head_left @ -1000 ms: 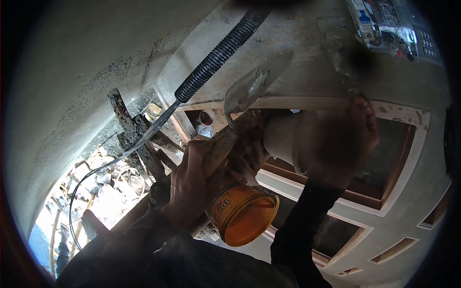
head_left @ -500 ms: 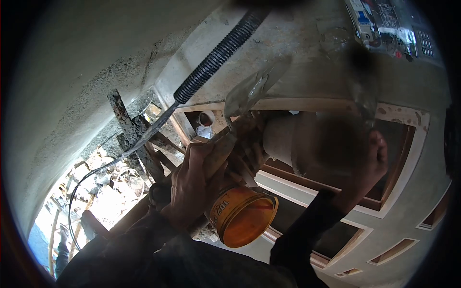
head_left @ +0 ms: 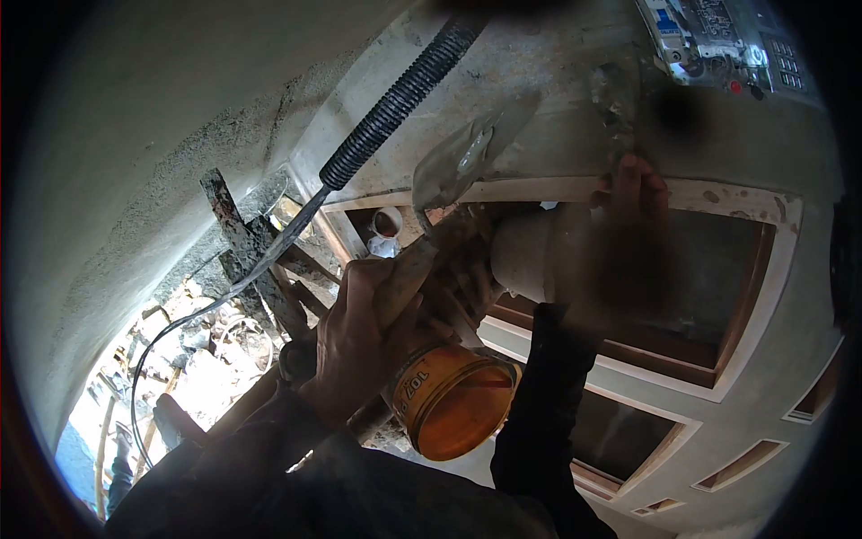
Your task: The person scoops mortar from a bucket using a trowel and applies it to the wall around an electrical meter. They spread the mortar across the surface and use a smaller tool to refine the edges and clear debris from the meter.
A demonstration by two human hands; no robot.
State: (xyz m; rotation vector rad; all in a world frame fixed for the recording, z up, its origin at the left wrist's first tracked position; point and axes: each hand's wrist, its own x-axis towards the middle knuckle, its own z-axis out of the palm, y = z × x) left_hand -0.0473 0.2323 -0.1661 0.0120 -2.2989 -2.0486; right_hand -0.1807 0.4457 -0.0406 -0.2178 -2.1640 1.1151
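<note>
My left hand [head_left: 355, 337] is closed round a rough wooden pole [head_left: 404, 289] in the middle of the view. Just right of that wrist, an orange-yellow bucket [head_left: 415, 388] marked "107" is tilted with its mouth toward me. My right hand [head_left: 636, 184] is raised to the upper edge of a pale window frame [head_left: 718, 199]. Its fingers are pinched together at the foot of a greyish streak on the wall; what they hold is too blurred to name. Below it a pale rounded container [head_left: 523, 259] is partly hidden by a dark smudge.
A black corrugated conduit [head_left: 395, 108] with a cable hangs across the upper middle. A shiny grey sheet [head_left: 453, 166] droops beside it. An electrical box [head_left: 718, 45] is at the upper right. Crossed timbers [head_left: 242, 234] and bright rubble [head_left: 211, 368] lie at left.
My right hand has moved up and left, from the right part of the window opening to the frame's upper edge. My left hand keeps its grip, and the bucket has barely shifted.
</note>
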